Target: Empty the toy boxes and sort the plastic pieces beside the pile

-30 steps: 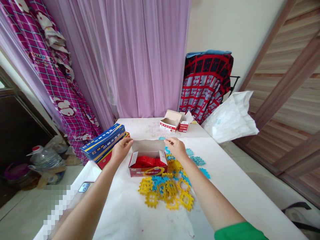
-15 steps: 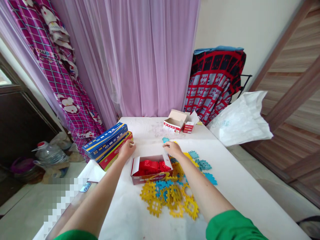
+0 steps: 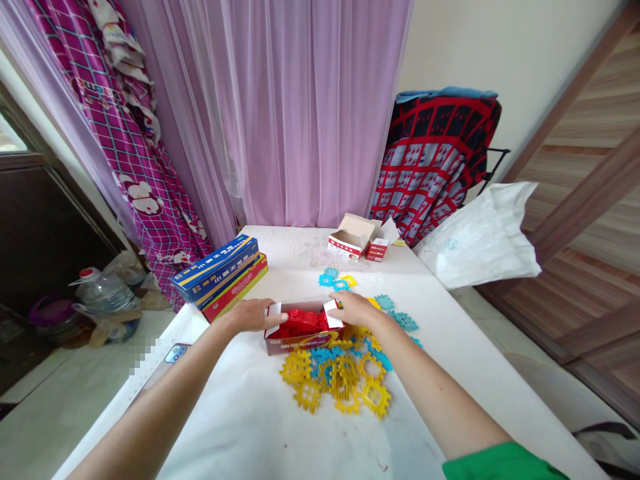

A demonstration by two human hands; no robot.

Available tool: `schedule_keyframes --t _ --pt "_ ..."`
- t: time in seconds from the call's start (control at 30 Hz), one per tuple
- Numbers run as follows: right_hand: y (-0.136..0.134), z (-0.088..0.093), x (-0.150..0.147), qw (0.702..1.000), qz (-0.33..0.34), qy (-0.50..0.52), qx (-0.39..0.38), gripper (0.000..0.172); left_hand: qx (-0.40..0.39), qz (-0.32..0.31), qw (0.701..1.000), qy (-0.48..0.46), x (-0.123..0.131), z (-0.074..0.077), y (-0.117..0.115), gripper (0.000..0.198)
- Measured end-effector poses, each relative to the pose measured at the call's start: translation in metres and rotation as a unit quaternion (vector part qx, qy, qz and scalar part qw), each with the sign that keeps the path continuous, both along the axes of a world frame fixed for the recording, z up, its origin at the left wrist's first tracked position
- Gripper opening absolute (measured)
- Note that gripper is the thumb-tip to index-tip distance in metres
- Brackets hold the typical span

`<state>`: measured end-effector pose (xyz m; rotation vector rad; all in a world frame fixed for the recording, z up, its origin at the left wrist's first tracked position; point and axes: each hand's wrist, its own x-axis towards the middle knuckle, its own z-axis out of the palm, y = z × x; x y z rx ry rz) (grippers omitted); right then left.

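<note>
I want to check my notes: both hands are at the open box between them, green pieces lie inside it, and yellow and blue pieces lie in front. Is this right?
Not entirely. The head view shows that the pieces inside the open box are red, not green; the rest is right.

Open carton (image 3: 296, 345) hemmed in at both ends by left hand (image 3: 256, 315) and right hand (image 3: 356, 309); way in is from above, between white flaps (image 3: 332, 316). Gear pieces (image 3: 340, 381) block near side and right. Stacked boxes (image 3: 216, 268) obstruct farther left (phone (image 3: 175, 354) near that table edge too). Bare tabletop (image 3: 260, 417) nearest the viewer; beyond carton, a gap with loose gears (image 3: 342, 285), then small cartons (image 3: 345, 251).
</note>
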<state>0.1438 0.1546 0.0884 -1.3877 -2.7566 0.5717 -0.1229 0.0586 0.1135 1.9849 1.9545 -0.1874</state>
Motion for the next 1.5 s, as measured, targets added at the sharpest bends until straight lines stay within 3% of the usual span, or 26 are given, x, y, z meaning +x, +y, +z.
schedule_keyframes --t 0.17,0.33,0.47,0.57,0.7,0.83,0.9,1.03,1.1,1.2,1.4,1.5 --pt "-0.013 0.008 -0.008 0.997 -0.031 -0.067 0.029 0.051 -0.031 0.057 0.998 -0.024 0.016 0.011 0.011 0.083" --pt "-0.014 0.025 -0.018 0.99 -0.034 -0.135 -0.007 0.064 -0.033 0.053 0.995 -0.082 0.006 0.011 0.017 0.058" --pt "-0.005 0.039 -0.023 0.988 -0.041 -0.094 -0.118 0.034 -0.026 0.052 0.984 -0.169 -0.018 -0.005 0.009 0.067" --pt "0.003 0.044 -0.016 0.981 -0.042 -0.041 -0.185 0.022 0.042 0.075 0.948 -0.305 -0.031 -0.024 -0.003 0.067" --pt "0.008 0.033 0.002 0.968 -0.069 0.059 -0.234 0.04 0.129 0.071 0.969 -0.2 -0.027 -0.037 -0.019 0.055" --pt "0.005 0.009 0.016 0.961 -0.111 0.17 -0.189 0.069 0.146 0.048 0.987 -0.042 -0.01 -0.028 -0.028 0.058" --pt "0.001 0.002 0.019 0.975 -0.111 0.156 -0.108 0.064 0.139 0.036 0.99 0.012 -0.004 -0.021 -0.03 0.06" --pt "-0.012 0.006 0.017 0.993 -0.079 0.027 0.083 0.031 0.125 0.023 0.99 0.057 0.003 -0.01 -0.03 0.054" --pt "-0.016 0.014 0.011 0.991 -0.079 -0.022 0.109 0.035 0.139 0.034 0.987 0.079 0.005 -0.009 -0.031 0.049" --pt "-0.016 0.025 -0.001 0.989 -0.1 -0.068 0.082 0.045 0.143 0.066 0.982 0.107 0.011 -0.009 -0.033 0.046" --pt "0.001 0.032 -0.019 0.988 -0.102 -0.115 -0.017 0.028 0.13 0.067 0.979 0.141 0.02 -0.001 -0.037 0.044" --pt "0.007 0.029 -0.022 0.987 -0.077 -0.124 -0.072 0.024 0.083 0.066 0.983 0.148 0.023 0.005 -0.035 0.043"
